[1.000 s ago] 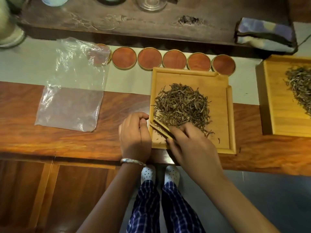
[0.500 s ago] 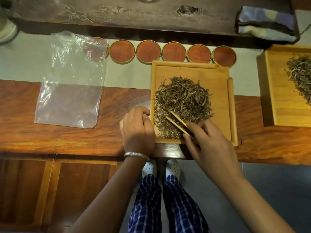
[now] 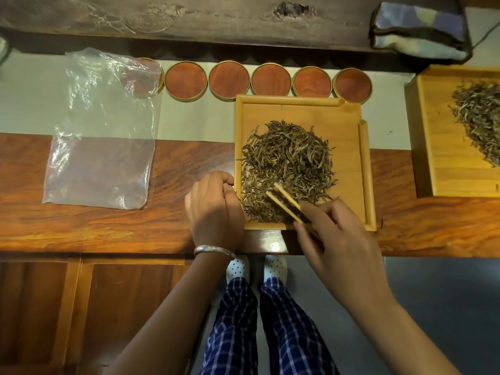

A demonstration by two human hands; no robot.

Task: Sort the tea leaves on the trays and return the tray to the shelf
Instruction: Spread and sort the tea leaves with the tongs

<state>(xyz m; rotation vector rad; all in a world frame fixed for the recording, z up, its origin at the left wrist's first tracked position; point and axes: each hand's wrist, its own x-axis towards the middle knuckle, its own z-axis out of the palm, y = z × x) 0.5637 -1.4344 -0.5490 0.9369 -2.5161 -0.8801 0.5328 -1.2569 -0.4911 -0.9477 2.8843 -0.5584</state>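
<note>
Head view puts the tea leaves [image 3: 288,169] in a loose heap on a square bamboo tray [image 3: 349,147], which sits on the wooden desk [image 3: 108,226] near its front edge. I see my right hand [image 3: 338,239] pinching a pair of bamboo tongs [image 3: 285,203], their two tips slightly apart and resting in the near part of the heap. My left hand [image 3: 213,209] is curled into a loose fist against the tray's left rim, the thumb touching the wood; whether it holds anything inside I cannot tell. A silver bangle [image 3: 213,250] circles that wrist. Just behind the tray stands a row of round red-topped lids [image 3: 270,80], the rightmost touching the tray's far corner. To the left, well apart, lies a clear plastic bag [image 3: 102,136], flat on the desk and covering one lid. At the right edge sits a second tray [image 3: 433,147] with its own pile of paler leaves. A folded cloth [image 3: 419,28] lies on the dark board behind.
</note>
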